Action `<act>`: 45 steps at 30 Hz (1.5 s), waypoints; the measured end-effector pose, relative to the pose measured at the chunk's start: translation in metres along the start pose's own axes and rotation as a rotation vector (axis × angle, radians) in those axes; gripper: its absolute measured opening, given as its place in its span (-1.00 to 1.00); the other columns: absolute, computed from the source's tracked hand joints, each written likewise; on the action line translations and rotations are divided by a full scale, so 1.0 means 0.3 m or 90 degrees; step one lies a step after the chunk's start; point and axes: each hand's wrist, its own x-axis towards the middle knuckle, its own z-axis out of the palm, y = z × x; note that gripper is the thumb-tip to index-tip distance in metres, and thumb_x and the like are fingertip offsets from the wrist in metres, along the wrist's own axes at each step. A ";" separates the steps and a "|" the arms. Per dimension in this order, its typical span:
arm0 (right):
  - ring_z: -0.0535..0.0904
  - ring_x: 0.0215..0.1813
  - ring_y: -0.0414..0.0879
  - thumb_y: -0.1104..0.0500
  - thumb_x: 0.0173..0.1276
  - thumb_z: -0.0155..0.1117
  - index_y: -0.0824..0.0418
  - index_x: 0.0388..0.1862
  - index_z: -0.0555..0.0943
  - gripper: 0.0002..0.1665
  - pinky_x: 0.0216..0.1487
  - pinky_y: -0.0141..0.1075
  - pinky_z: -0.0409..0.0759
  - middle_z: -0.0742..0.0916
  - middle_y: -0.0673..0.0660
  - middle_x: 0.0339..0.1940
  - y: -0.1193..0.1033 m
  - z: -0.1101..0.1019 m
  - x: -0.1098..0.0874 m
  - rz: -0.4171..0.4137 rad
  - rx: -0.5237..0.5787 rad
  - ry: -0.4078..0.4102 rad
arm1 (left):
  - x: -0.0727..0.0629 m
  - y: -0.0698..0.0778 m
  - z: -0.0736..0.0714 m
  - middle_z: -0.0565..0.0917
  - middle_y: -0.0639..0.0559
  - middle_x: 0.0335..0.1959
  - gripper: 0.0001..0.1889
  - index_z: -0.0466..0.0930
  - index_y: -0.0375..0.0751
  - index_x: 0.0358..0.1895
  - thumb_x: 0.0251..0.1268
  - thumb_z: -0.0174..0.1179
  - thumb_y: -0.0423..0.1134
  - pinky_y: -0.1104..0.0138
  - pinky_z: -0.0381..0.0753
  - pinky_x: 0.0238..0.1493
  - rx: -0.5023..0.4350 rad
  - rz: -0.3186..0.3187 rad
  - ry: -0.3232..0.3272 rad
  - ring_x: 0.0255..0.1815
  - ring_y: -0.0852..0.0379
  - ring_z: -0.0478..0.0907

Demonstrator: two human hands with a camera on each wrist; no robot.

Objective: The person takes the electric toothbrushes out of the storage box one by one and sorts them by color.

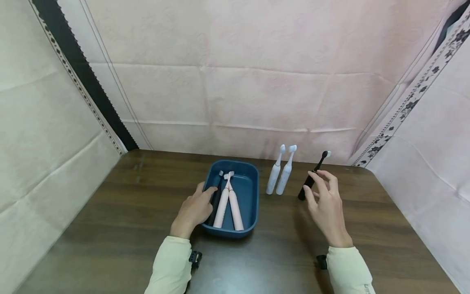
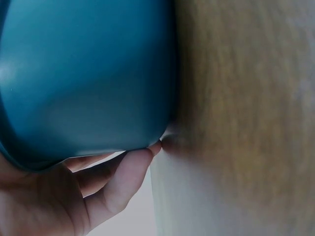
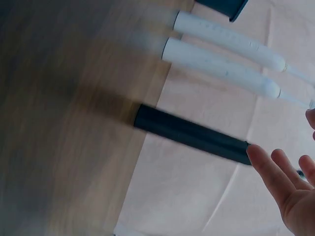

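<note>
My left hand (image 1: 194, 210) grips the left side of a blue plastic basin (image 1: 253, 192), thumb over the rim; in the left wrist view its fingers (image 2: 129, 177) press the outer wall. Inside lean a black electric toothbrush (image 1: 216, 204) and two pale pink electric toothbrushes (image 1: 222, 206) (image 1: 236, 210). Around another black electric toothbrush (image 1: 306, 185) my right hand (image 1: 327, 206) is spread loosely. A fingertip meets its handle in the right wrist view, while another digit there stays apart. That toothbrush stands upright on the table.
Two light blue electric toothbrushes (image 1: 273, 178) (image 1: 284, 179) stand upright between the basin and the black one. Pale cloth (image 1: 235, 94) hangs behind the brown wooden table (image 1: 147, 228) and along both sides.
</note>
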 end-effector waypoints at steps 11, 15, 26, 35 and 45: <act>0.65 0.05 0.18 0.47 0.29 0.37 0.34 0.25 0.58 -0.48 -0.09 -0.29 0.69 0.47 0.36 0.29 -0.132 0.087 0.009 -0.065 0.065 0.001 | -0.003 0.008 -0.007 0.24 -0.29 0.52 -0.48 0.43 -0.16 0.45 0.45 0.06 -0.39 -0.23 0.54 0.13 -0.004 -0.009 0.000 -0.06 -0.23 0.61; 0.68 -0.03 0.17 0.48 0.27 0.39 0.38 0.22 0.58 -0.48 -0.20 -0.10 0.74 0.49 0.37 0.26 -0.196 0.135 0.024 -0.108 0.088 -0.011 | -0.003 0.007 -0.008 0.24 -0.30 0.51 -0.49 0.44 -0.17 0.45 0.45 0.06 -0.39 -0.22 0.55 0.12 -0.001 -0.010 0.000 -0.07 -0.24 0.62; 0.64 -0.08 0.06 0.31 0.37 0.37 0.32 0.30 0.55 -0.48 -0.18 -0.15 0.72 0.49 0.32 0.29 -0.356 0.242 0.137 -0.166 0.109 -0.045 | -0.006 0.009 -0.012 0.25 -0.29 0.51 -0.49 0.44 -0.16 0.45 0.45 0.06 -0.39 -0.20 0.57 0.11 -0.006 -0.003 -0.001 -0.13 -0.21 0.61; 0.65 -0.10 0.10 0.30 0.39 0.36 0.32 0.25 0.59 -0.54 -0.26 -0.15 0.71 0.53 0.31 0.25 -0.387 0.284 0.192 -0.173 0.125 -0.056 | -0.009 0.011 -0.016 0.26 -0.29 0.50 -0.49 0.44 -0.15 0.45 0.46 0.06 -0.39 -0.16 0.60 0.09 -0.003 -0.006 0.000 -0.21 -0.17 0.60; 0.66 -0.17 0.02 0.22 0.47 0.28 0.27 0.19 0.63 -0.65 -0.21 -0.17 0.67 0.62 0.22 0.12 -0.370 0.365 0.253 -0.198 0.027 -0.297 | -0.005 0.009 -0.022 0.25 -0.28 0.50 -0.49 0.43 -0.12 0.46 0.47 0.08 -0.36 -0.13 0.60 0.07 0.013 -0.013 -0.016 -0.22 -0.17 0.60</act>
